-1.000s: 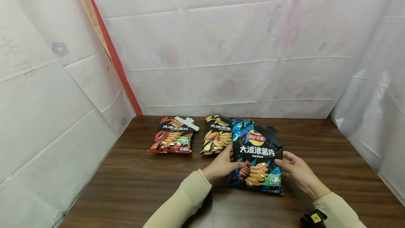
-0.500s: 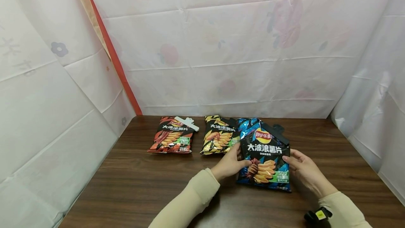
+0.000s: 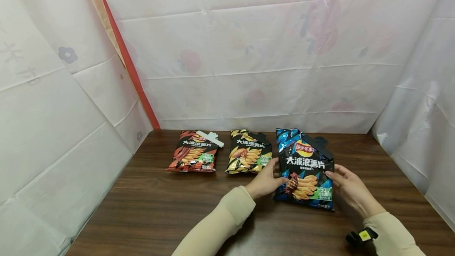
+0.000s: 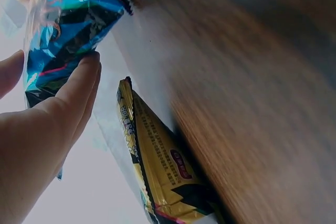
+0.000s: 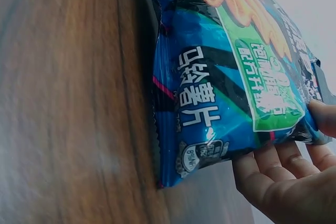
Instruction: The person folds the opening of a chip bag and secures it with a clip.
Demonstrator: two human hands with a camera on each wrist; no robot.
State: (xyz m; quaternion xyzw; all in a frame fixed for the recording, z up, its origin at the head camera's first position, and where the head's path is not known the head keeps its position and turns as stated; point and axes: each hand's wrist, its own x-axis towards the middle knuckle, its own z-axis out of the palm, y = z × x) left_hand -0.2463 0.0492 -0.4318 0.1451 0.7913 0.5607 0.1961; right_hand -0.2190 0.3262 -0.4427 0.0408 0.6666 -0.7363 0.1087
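A blue and black bag of chips [image 3: 305, 169] is held between both hands, its front tilted up toward me. Across its folded upper right corner sits a black clip [image 3: 317, 147]. My left hand [image 3: 267, 180] grips the bag's left edge, thumb on the front and fingers behind. On the right edge, my right hand [image 3: 355, 191] holds it the same way; in the right wrist view its fingers [image 5: 286, 163] reach under the bag. Just left of the blue bag, a yellow and black chip bag [image 3: 247, 153] lies on the table, with a black clip [image 3: 261, 138] on its corner.
Farther left lies a red and black chip bag [image 3: 193, 153] with a white clip [image 3: 210, 139] on its upper right corner. The wooden table [image 3: 160, 212] ends at white printed sheets [image 3: 249, 50] at the back and both sides.
Both hands have carried the blue chip bag to the right and slightly toward the back. The yellow bag, partly covered before, now shows almost fully.
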